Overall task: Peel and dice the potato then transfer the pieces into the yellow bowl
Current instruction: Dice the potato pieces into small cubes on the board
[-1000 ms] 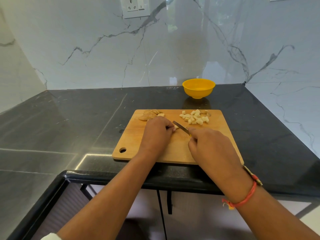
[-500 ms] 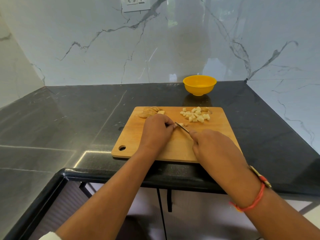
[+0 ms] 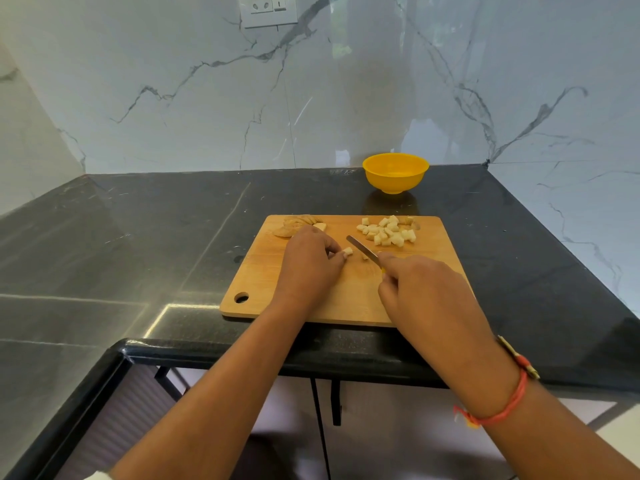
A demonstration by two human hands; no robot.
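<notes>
On the wooden cutting board [image 3: 298, 299] my left hand [image 3: 310, 263] pinches a small pale potato piece [image 3: 347, 251] with curled fingers. My right hand [image 3: 420, 289] grips a knife [image 3: 363, 250]; its blade points up-left, just right of that piece. A tiny cut bit [image 3: 365, 257] lies under the blade. A heap of diced potato [image 3: 388, 231] sits at the board's far right. Brown peels [image 3: 294, 225] lie at the far left, partly behind my left hand. The yellow bowl [image 3: 395, 172] stands beyond the board near the wall and looks empty.
The board lies on a black stone counter [image 3: 156, 237] close to its front edge [image 3: 242, 355]. Marble walls close the counter at the back and right. A wall socket [image 3: 268, 8] sits high on the back wall.
The knife blade has shifted slightly right of the held piece, and a small cut bit now lies beside it. Both hands stay at the board's middle.
</notes>
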